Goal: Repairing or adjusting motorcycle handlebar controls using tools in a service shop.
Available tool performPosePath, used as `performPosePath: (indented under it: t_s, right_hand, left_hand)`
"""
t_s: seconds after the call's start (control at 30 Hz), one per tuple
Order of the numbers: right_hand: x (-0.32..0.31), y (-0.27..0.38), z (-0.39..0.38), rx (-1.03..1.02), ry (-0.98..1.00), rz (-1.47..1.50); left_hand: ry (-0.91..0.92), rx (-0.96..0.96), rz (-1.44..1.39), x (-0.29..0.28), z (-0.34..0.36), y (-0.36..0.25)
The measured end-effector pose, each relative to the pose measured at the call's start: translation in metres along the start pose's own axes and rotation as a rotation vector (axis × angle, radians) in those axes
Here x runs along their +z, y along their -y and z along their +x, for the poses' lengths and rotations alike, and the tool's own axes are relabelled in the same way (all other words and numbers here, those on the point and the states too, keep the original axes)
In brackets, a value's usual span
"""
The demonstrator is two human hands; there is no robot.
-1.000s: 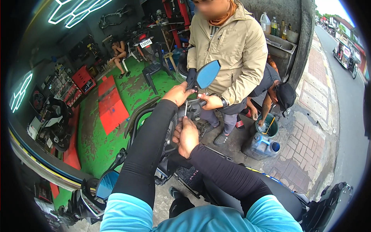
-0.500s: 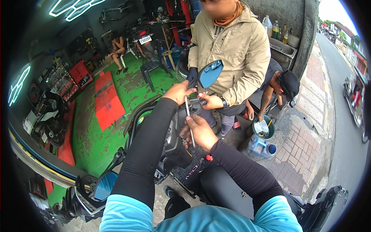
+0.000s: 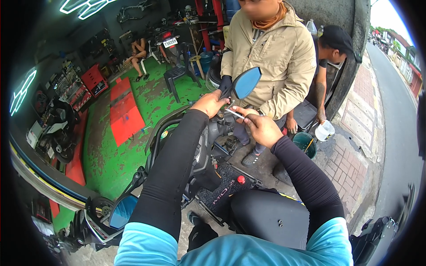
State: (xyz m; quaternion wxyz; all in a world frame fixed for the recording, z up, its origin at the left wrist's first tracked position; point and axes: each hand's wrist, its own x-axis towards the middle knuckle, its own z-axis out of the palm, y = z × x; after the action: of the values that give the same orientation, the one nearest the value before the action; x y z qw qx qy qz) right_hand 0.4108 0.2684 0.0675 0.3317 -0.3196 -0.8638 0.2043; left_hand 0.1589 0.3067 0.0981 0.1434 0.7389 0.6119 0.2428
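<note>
My left hand [image 3: 207, 104] is closed at the base of a side mirror [image 3: 247, 83] with a blue-tinted glass, over the scooter's handlebar; its fingertips are partly hidden. A slim silver wrench [image 3: 235, 114] is pinched in my right hand [image 3: 264, 129], its far end up against the mirror's mount. Across the scooter [image 3: 202, 153] stands a person in a beige jacket [image 3: 273, 57]. That person's black-gloved hand [image 3: 225, 84] is beside my left fingers, and their bare hand [image 3: 241, 111] reaches in close to the wrench.
A second person in a black cap [image 3: 338, 37] bends at the right, holding a whitish container [image 3: 325, 131] near a green bucket [image 3: 305, 144]. The black seat [image 3: 270, 217] lies below my right arm. Another mirror [image 3: 123, 212] is at lower left. A road [image 3: 395, 128] runs along the right.
My right hand has risen and moved right, swinging the wrench from near upright to slanting. The mirror has tilted. The person in the cap has straightened somewhat and lifted the whitish container from the bucket.
</note>
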Motion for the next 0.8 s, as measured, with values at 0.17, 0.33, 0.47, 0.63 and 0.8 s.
performPosePath:
  t_s: [0.17,0.33,0.47,0.63,0.8]
  right_hand:
    - [-0.001,-0.008,0.011,-0.065,0.086,-0.027]
    - [0.002,-0.036,0.029,-0.225,0.029,-0.046]
    - [-0.008,-0.049,0.046,-0.436,0.034,-0.244]
    - [-0.012,-0.035,0.054,-0.206,0.13,-0.546]
    - [-0.004,-0.033,0.059,-0.335,0.029,-0.685]
  left_hand:
    - [-0.018,0.0,0.039,0.001,-0.001,0.001]
    - [0.006,0.012,0.023,-0.001,0.001,0.002]
    - [0.011,-0.005,0.037,-0.001,-0.001,-0.004]
    - [0.035,-0.004,0.05,-0.003,-0.001,0.002]
    - [0.014,0.022,0.051,-0.005,-0.001,0.006]
